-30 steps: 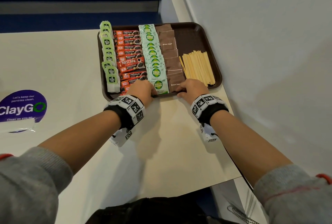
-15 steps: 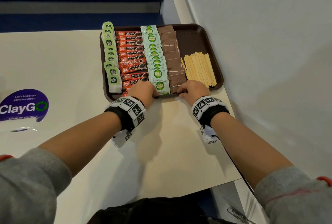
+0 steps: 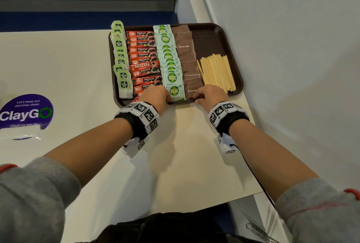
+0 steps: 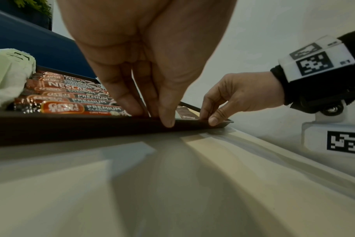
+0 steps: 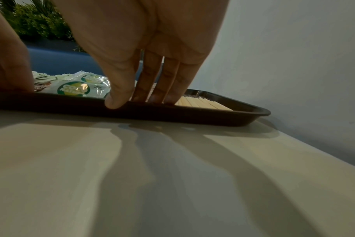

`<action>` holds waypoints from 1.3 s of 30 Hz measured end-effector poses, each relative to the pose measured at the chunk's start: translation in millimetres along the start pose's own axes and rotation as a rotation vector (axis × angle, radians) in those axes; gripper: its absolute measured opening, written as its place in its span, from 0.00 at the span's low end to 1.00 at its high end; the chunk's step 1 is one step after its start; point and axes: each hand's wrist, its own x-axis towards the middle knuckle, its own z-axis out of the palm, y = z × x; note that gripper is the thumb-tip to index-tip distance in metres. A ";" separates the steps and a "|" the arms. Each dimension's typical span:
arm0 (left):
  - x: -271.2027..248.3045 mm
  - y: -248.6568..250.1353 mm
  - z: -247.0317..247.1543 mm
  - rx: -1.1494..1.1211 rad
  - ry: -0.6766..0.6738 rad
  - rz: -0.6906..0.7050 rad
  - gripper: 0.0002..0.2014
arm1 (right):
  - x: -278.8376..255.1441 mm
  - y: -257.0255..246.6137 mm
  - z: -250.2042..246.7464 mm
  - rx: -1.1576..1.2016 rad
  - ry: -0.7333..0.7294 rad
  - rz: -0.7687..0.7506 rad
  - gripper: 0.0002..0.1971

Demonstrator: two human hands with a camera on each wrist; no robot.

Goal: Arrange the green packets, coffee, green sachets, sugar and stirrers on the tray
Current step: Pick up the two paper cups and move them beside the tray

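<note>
**Both hands at the tray's near rim**

The brown tray sits on the table against the wall. Across it run rows: green packets, coffee, green sachets, sugar and stirrers. The left hand pinches the near rim, thumb outside, fingers inside by the coffee. The right hand pinches the same rim, fingers on the sugar beside the stirrers.

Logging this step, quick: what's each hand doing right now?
Left hand: pinches the tray near rim.
Right hand: pinches the same rim.
</note>
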 end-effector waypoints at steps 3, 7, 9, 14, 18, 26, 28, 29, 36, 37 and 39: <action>-0.4 0.2 -1.0 -0.010 -0.005 -0.003 0.13 | -0.3 -2.3 -2.1 -0.011 -0.022 -0.001 0.09; -3.8 -3.7 -2.8 -0.056 0.016 -0.027 0.11 | -1.2 -15.1 -4.3 -0.013 -0.035 -0.022 0.10; -8.2 -9.7 -3.6 -0.098 0.065 -0.053 0.11 | -0.9 -27.3 -2.5 0.027 -0.008 -0.038 0.11; -27.2 -37.2 -12.4 -0.157 0.217 -0.114 0.17 | 3.3 -70.4 0.9 0.087 0.044 -0.142 0.13; -52.4 -72.2 -27.4 -0.147 0.345 -0.204 0.31 | 7.3 -117.1 5.3 0.144 0.095 -0.239 0.20; -120.1 -167.9 -70.8 -0.118 0.526 -0.445 0.48 | 17.0 -239.7 25.7 0.218 -0.009 -0.380 0.33; -141.7 -200.8 -81.7 -0.123 0.536 -0.486 0.49 | 17.6 -280.0 38.7 0.255 -0.034 -0.411 0.35; -151.8 -217.3 -86.7 -0.117 0.546 -0.502 0.49 | 16.7 -300.1 45.1 0.277 -0.048 -0.421 0.35; -211.3 -321.9 -111.9 -0.156 0.660 -0.550 0.53 | 15.4 -427.7 91.3 0.396 -0.172 -0.442 0.43; -216.2 -333.7 -110.5 -0.185 0.654 -0.542 0.53 | 16.2 -440.1 97.6 0.410 -0.189 -0.437 0.46; -223.6 -352.6 -104.2 -0.242 0.636 -0.497 0.54 | 16.9 -459.5 108.6 0.423 -0.217 -0.429 0.50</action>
